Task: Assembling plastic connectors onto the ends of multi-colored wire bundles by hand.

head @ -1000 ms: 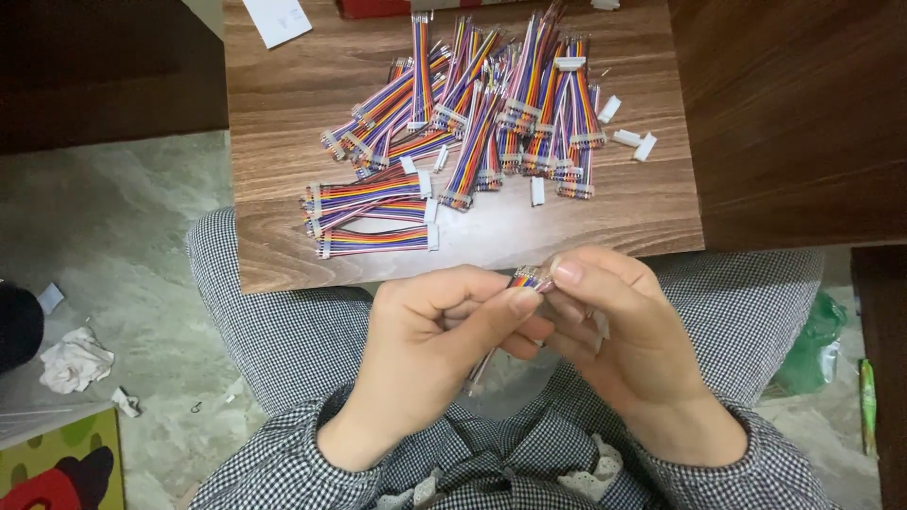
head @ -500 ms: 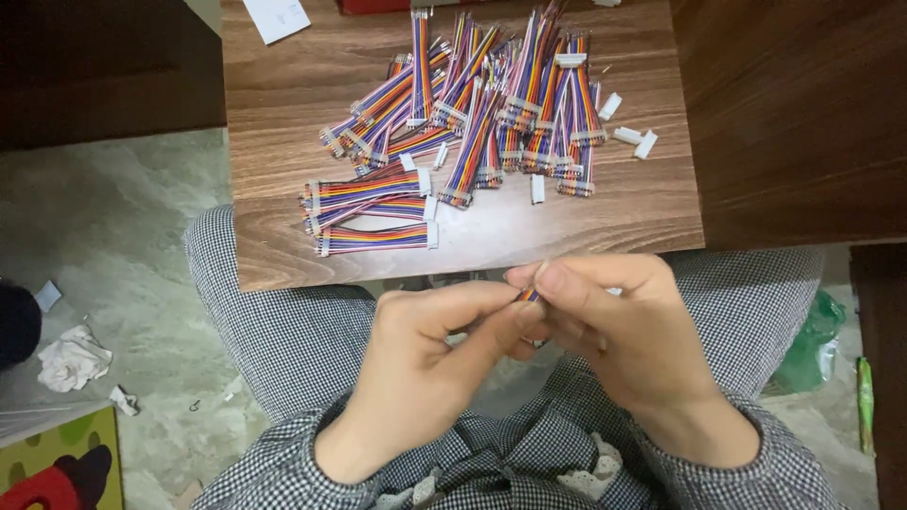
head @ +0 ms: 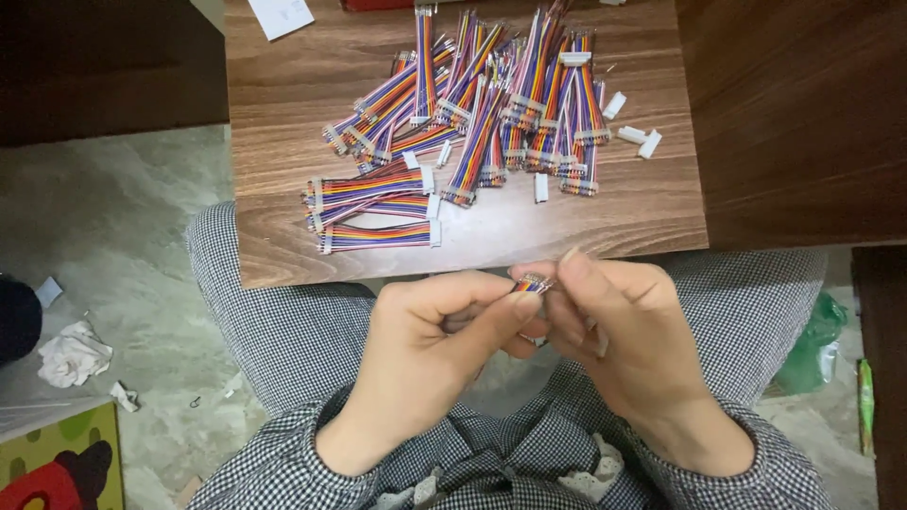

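Ribbon cable [head: 532,282]: one short piece of rainbow-striped wires, pinched between both hands above the lap, just in front of the table's near edge. Only its striped end shows between the fingertips; the rest is hidden.

Left hand [head: 430,345]: fingers curled, thumb and forefinger closed on the cable from the left.

Right hand [head: 619,345]: fingers bent inward, thumb and forefinger closed on the same cable from the right, fingertips touching those of the left hand.

Table [head: 283,123]: small, wood-grain top, set against the knees.

Cable pile [head: 501,94]: many like cables heaped at the table's middle and far side, most with white plugs at their ends.

Sorted cables [head: 373,203]: a few lying side by side at the near left of the pile (roughly parallel, plugs to the right).

Loose plugs [head: 638,137]: small white pieces, right of the pile.

Paper [head: 281,14]: white slip at the table's far left corner.

Trousers [head: 283,321]: black-and-white check, sleeves of like cloth.

Crumpled tissue [head: 71,354]: on the stone floor, left.
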